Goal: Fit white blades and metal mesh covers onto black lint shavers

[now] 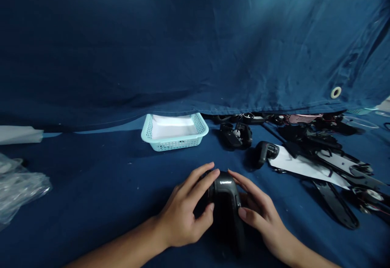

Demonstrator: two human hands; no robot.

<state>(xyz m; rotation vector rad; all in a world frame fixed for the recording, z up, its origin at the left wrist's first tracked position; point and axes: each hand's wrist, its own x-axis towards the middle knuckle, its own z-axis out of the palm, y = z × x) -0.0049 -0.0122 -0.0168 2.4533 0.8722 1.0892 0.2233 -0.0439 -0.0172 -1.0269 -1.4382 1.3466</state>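
Observation:
A black handle-shaped device (226, 207) with small white lettering on its top lies on the blue cloth near the front middle. My left hand (185, 211) grips its left side, fingers curled over the top and thumb against its flank. My right hand (258, 211) holds its right side, fingers laid over the top and thumb pressed on its edge. Both hands are closed around the device.
A pale green basket (175, 131) lined with white paper stands behind the hands. Several black parts (323, 166) and a white sheet (300, 164) lie at the right. Clear plastic bags (18, 188) sit at the left. A blue curtain (195, 44) hangs behind.

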